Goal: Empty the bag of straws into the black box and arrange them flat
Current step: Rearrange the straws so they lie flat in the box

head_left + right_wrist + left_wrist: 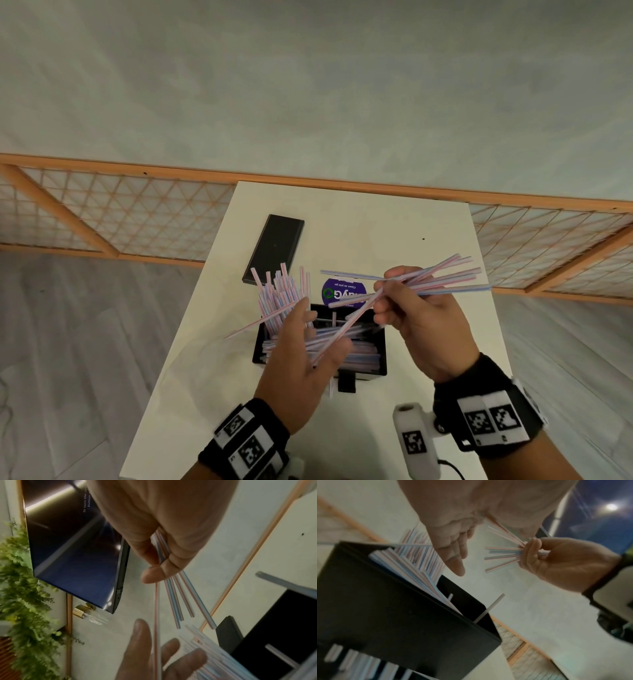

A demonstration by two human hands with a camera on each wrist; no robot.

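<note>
The black box (381, 346) stands mid-table, with several pink-and-blue striped straws (358, 356) lying across it and more straws standing upright (281, 291) at its far-left corner. My left hand (322, 325) hovers over the box with straight fingers that touch the upright straws (419, 555). One long straw slants across its palm. My right hand (387, 294) is raised above the box's right side and pinches a fanned bundle of straws (442, 277) between thumb and fingers (150, 574). In the left wrist view the box wall (402, 615) fills the lower left.
The black lid (274, 250) lies flat on the white table (411, 219) beyond the box. A purple-labelled bag (344, 291) lies just behind the box. Both side edges of the table are close. A wooden lattice screen (137, 212) stands behind it.
</note>
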